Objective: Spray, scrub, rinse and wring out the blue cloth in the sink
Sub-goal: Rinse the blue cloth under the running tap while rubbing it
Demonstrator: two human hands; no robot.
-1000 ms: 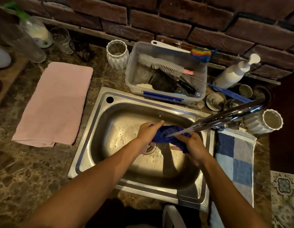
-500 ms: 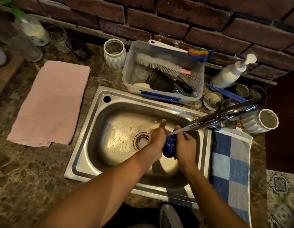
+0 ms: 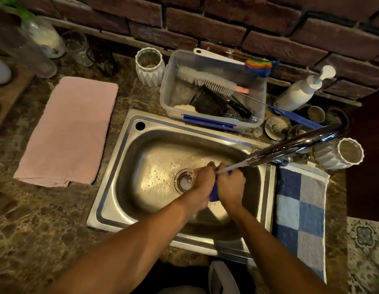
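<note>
The blue cloth [image 3: 214, 193] is bunched into a tight wad, and only a small strip of it shows between my two hands. My left hand [image 3: 202, 183] and my right hand [image 3: 232, 185] press together around it, both shut on it, over the right half of the steel sink [image 3: 120, 166]. A thin stream of water [image 3: 231, 167] runs from the chrome faucet [image 3: 290, 147] onto the top of my hands. The drain [image 3: 184, 180] lies just left of my left hand, with suds on it.
A pink towel [image 3: 67, 132] lies on the marble counter left of the sink. A blue checked towel [image 3: 301, 213] hangs at the right. Behind the sink stand a clear tub of brushes [image 3: 214, 90], a white pump bottle [image 3: 301, 90] and white ribbed cups [image 3: 149, 66].
The cloth was spread between my hands a second ago. My hands have come together and squeezed it into a wad under the water, nearer the drain.
</note>
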